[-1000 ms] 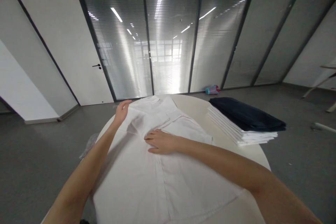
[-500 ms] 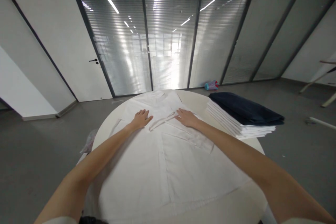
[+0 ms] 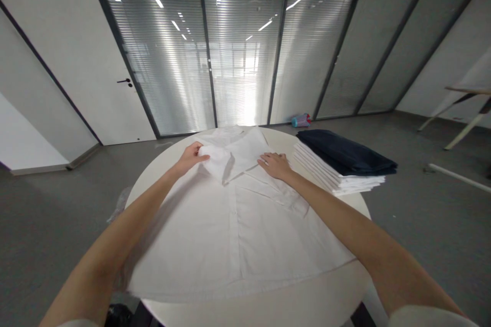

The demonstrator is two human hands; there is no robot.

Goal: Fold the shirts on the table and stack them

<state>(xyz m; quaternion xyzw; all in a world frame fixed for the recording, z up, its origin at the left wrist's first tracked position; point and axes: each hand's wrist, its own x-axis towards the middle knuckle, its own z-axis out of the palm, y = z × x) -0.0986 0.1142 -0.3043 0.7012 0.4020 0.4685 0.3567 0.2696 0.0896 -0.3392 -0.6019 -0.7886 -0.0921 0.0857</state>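
A white button-up shirt (image 3: 199,240) lies spread over the round table, its hem toward me and its collar end at the far side. My left hand (image 3: 191,157) pinches a part of the shirt, probably a sleeve, and holds it lifted off the table near the shirt's upper left. My right hand (image 3: 275,165) rests flat on the upper right of the shirt, palm down, with its fingers stretched out. Between the two hands the raised white cloth forms a fold.
On the table's right side sits a stack of folded white cloths (image 3: 337,184) with a folded dark navy cloth (image 3: 345,153) on top. The round white table (image 3: 268,306) shows its rim. A small blue and red object (image 3: 301,120) lies on the floor by the glass wall.
My left hand has gone from lying flat on the shirt to pinching and lifting its cloth, moving left. My right hand stays on the shirt. The view has shifted slightly.
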